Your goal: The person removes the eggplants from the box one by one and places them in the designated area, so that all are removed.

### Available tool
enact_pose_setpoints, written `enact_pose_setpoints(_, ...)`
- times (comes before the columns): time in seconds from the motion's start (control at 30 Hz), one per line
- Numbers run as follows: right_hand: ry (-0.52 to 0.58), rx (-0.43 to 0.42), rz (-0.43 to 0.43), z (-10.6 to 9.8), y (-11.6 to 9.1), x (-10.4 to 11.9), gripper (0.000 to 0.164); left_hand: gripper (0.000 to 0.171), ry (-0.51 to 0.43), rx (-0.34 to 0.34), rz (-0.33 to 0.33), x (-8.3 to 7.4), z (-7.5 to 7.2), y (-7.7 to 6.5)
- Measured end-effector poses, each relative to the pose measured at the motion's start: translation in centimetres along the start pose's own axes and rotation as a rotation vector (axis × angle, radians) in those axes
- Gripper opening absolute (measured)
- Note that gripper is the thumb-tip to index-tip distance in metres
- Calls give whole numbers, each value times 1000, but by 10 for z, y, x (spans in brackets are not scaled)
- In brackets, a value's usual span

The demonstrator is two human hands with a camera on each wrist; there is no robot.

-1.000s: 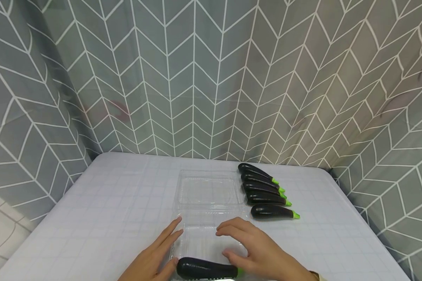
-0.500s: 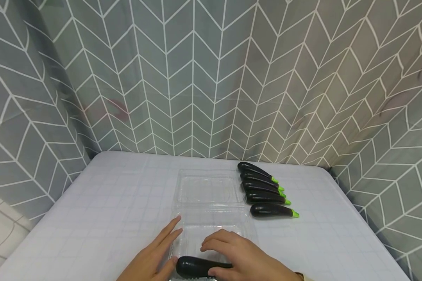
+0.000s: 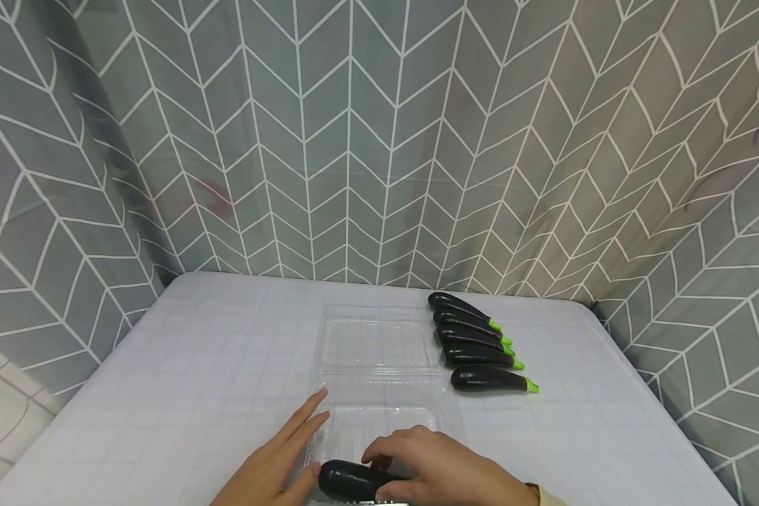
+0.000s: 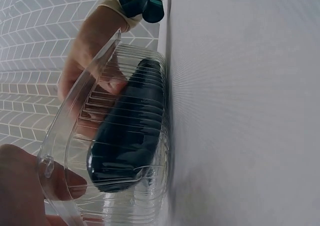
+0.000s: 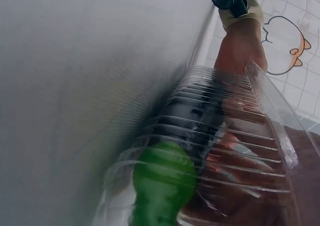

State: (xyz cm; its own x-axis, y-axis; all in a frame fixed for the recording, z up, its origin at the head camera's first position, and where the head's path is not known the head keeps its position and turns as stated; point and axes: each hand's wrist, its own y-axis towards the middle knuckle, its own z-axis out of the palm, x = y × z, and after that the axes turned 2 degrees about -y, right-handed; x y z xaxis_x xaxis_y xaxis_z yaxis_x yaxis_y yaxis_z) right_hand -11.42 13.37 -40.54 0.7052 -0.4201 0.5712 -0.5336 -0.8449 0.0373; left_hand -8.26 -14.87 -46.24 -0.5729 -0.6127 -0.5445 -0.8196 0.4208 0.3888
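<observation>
A dark eggplant (image 3: 348,481) lies crosswise in the near half of a clear plastic clamshell container (image 3: 367,422). My right hand (image 3: 445,469) grips it from above with thumb and curled fingers, covering its green stem end. That stem (image 5: 162,178) shows through the ribbed wall in the right wrist view. Along the container's left rim my left hand (image 3: 275,457) rests with straight fingers, its thumb near the eggplant's blunt end. In the left wrist view the eggplant (image 4: 127,131) shows through the near wall.
The container's lid (image 3: 379,344) lies folded back, away from me. Right of it a row of several eggplants (image 3: 474,355) lies on the white table (image 3: 215,365), green stems to the right. Patterned curtains (image 3: 367,140) stand behind and at both sides.
My right hand has moved left and down onto the eggplant in the container, and its fingers have closed round it. The left hand has stayed in place.
</observation>
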Motion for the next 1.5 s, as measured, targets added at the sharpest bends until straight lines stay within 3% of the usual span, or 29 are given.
enact_pose_setpoints(0.23,8,-26,18,2,0,-4,29,56,-3,15,2,-1,-2,0)
enact_pose_setpoints(0.5,-39,-175,-15,4,1,-8,32,58,1,-9,-6,-2,-1,0)
enact_pose_setpoints(0.67,-7,-233,-61,6,1,-12,37,58,-6,7,-23,-2,-1,0)
enact_pose_setpoints(0.9,69,-228,-72,5,2,-14,36,58,-12,-5,6,-2,-1,0)
enact_pose_setpoints(1.13,83,-194,-1,3,1,-14,57,58,3,0,-8,-2,-2,0)
enact_pose_setpoints(1.27,105,-204,30,3,2,-13,48,57,-2,11,-21,-3,-3,0)
enact_pose_setpoints(1.5,106,-252,-41,7,3,-15,47,55,21,-15,29,-1,-2,0)
